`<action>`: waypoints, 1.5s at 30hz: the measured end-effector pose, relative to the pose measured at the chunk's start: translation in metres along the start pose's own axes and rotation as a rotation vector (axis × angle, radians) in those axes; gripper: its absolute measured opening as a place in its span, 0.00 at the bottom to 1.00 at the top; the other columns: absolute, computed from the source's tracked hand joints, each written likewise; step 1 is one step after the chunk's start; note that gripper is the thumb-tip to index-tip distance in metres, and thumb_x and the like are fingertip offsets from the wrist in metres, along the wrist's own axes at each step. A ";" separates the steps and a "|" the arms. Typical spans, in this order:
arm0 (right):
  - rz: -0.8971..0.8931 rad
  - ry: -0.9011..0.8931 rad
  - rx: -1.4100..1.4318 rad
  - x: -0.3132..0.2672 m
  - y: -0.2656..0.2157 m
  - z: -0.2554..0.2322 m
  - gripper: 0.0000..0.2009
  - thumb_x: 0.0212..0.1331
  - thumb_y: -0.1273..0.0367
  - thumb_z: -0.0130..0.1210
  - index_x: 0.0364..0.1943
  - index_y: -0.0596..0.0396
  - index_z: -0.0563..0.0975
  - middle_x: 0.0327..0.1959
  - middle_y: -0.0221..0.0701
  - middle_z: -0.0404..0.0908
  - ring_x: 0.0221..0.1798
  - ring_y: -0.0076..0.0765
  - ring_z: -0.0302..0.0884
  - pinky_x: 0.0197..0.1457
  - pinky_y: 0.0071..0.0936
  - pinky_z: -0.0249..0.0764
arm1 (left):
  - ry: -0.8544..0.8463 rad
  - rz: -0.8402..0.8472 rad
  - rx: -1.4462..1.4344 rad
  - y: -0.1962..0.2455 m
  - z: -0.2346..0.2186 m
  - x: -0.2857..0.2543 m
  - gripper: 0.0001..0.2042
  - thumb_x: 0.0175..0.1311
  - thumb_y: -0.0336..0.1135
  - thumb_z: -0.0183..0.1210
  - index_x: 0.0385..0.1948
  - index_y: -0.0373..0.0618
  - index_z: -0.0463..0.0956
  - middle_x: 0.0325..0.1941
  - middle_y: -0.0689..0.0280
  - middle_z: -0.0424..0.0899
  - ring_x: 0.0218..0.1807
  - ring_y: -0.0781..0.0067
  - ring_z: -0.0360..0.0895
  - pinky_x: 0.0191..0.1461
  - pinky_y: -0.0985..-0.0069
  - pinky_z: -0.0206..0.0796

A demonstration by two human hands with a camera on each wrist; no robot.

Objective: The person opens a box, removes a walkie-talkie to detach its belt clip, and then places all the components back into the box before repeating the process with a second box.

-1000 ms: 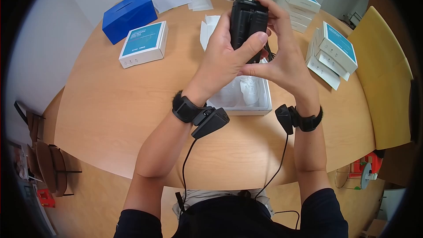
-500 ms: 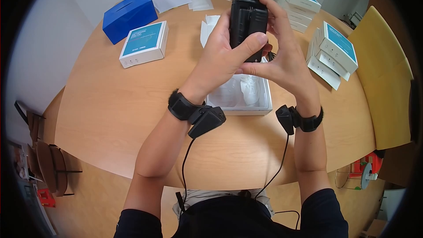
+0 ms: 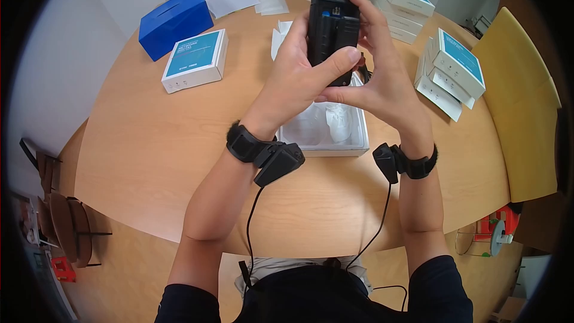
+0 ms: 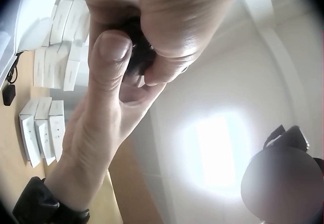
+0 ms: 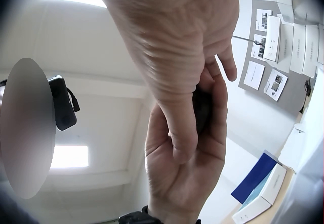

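Note:
Both hands hold a black walkie-talkie-like radio [image 3: 323, 39] upright above the table, its clip side toward the head camera. My left hand [image 3: 293, 84] grips its left side, the thumb lying across the lower face. On the other side, my right hand [image 3: 382, 75] holds it with a fingertip at the knob on top and the thumb under the bottom end. A blue patch and small contacts show near its upper end. Only a dark sliver of the radio [image 5: 203, 110] appears between the hands in the right wrist view. Below them sits an open white box [image 3: 326, 151] with clear and white wrapping inside.
At the left stand a blue box [image 3: 176, 21] and a closed white box with a teal label [image 3: 194, 57]. Paper sheets [image 3: 233, 1] lie behind. Stacked white boxes [image 3: 402, 0] fill the back right, with another stack [image 3: 457, 66] by the yellow chair [image 3: 520, 101].
The radio has shifted slightly left and turned a little in the hands. A blue patch and contacts near its top now show. My left wrist has moved slightly left.

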State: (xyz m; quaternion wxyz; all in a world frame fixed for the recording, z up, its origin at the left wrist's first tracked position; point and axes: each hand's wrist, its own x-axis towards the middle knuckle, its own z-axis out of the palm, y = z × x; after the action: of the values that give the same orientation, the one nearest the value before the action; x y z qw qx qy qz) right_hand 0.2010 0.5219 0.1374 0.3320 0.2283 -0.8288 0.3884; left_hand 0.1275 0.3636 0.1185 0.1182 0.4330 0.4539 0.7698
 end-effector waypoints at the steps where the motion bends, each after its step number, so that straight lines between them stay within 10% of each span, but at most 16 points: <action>1: -0.006 0.000 -0.006 0.000 0.001 0.001 0.63 0.37 0.69 0.87 0.83 0.43 0.58 0.72 0.37 0.73 0.66 0.45 0.79 0.56 0.34 0.88 | 0.012 0.004 0.004 0.000 0.000 0.000 0.27 0.74 0.36 0.68 0.68 0.38 0.67 0.61 0.56 0.83 0.54 0.64 0.89 0.57 0.68 0.86; 18: -0.116 0.095 -0.180 0.003 -0.003 0.008 0.50 0.44 0.68 0.81 0.77 0.51 0.69 0.77 0.38 0.70 0.66 0.45 0.80 0.49 0.30 0.86 | 0.106 -0.133 -0.179 0.004 -0.002 0.002 0.24 0.77 0.42 0.65 0.65 0.38 0.71 0.56 0.59 0.85 0.56 0.66 0.87 0.59 0.70 0.83; 26: -0.165 0.197 -0.074 0.005 0.009 -0.001 0.50 0.43 0.59 0.83 0.74 0.60 0.72 0.66 0.41 0.81 0.67 0.41 0.81 0.64 0.36 0.82 | 0.132 -0.231 -0.528 0.016 -0.005 0.002 0.27 0.88 0.48 0.34 0.72 0.35 0.65 0.67 0.52 0.81 0.66 0.52 0.82 0.71 0.55 0.78; 30: 0.066 0.313 0.460 0.004 0.008 -0.010 0.41 0.62 0.58 0.72 0.75 0.66 0.70 0.68 0.46 0.80 0.68 0.42 0.82 0.75 0.38 0.74 | 0.111 -0.206 -0.718 0.009 -0.015 0.006 0.24 0.89 0.44 0.35 0.71 0.31 0.61 0.69 0.40 0.77 0.71 0.38 0.77 0.79 0.48 0.73; 31: 0.108 0.312 0.272 0.006 -0.002 -0.009 0.48 0.71 0.36 0.53 0.73 0.73 0.69 0.67 0.53 0.80 0.73 0.51 0.79 0.80 0.44 0.72 | 0.117 -0.208 -0.723 0.009 -0.016 0.006 0.24 0.89 0.43 0.36 0.72 0.30 0.60 0.71 0.38 0.75 0.74 0.38 0.74 0.81 0.47 0.70; 35: 0.198 0.264 0.488 0.006 -0.001 -0.015 0.48 0.72 0.35 0.49 0.74 0.71 0.69 0.66 0.54 0.81 0.73 0.50 0.79 0.79 0.44 0.72 | 0.160 -0.221 -0.737 0.005 -0.019 0.008 0.24 0.89 0.47 0.41 0.69 0.31 0.63 0.66 0.41 0.79 0.71 0.38 0.77 0.77 0.50 0.75; 38: 0.105 0.194 0.504 0.003 0.006 -0.010 0.39 0.66 0.54 0.69 0.75 0.65 0.71 0.65 0.45 0.84 0.67 0.39 0.81 0.71 0.34 0.75 | 0.209 -0.233 -0.683 0.006 -0.013 0.008 0.25 0.88 0.50 0.44 0.66 0.33 0.67 0.63 0.46 0.82 0.67 0.43 0.82 0.72 0.54 0.80; 45: -0.201 0.078 -0.201 0.004 -0.003 0.009 0.49 0.42 0.61 0.83 0.75 0.50 0.74 0.64 0.34 0.83 0.51 0.41 0.79 0.54 0.33 0.78 | 0.191 -0.287 -0.546 0.008 -0.006 0.002 0.28 0.87 0.59 0.41 0.69 0.43 0.71 0.61 0.55 0.84 0.64 0.58 0.84 0.63 0.60 0.82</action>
State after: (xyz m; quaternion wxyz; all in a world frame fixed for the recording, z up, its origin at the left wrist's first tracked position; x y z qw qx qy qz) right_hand 0.1968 0.5126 0.1381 0.4226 0.2606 -0.8227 0.2769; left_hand 0.1234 0.3562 0.1247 0.2944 0.2428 0.2961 0.8756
